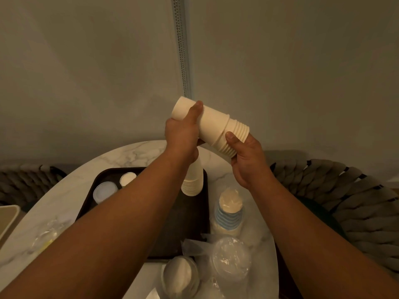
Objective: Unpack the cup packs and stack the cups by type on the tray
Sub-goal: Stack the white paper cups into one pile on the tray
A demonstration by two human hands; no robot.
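I hold a stack of white paper cups point(212, 128) tilted in the air above the dark tray point(185, 221). My left hand point(183, 130) wraps its closed end, my right hand point(246, 157) pinches the rim end. Another stack point(193, 180) stands on the tray.

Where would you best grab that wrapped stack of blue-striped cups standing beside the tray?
Probably around its lower half, where the blue-striped cups are widest, coming from the right side. The stack stands upright and tapers upward, its wrap looks slippery, and the tray and clear cups crowd its other sides.
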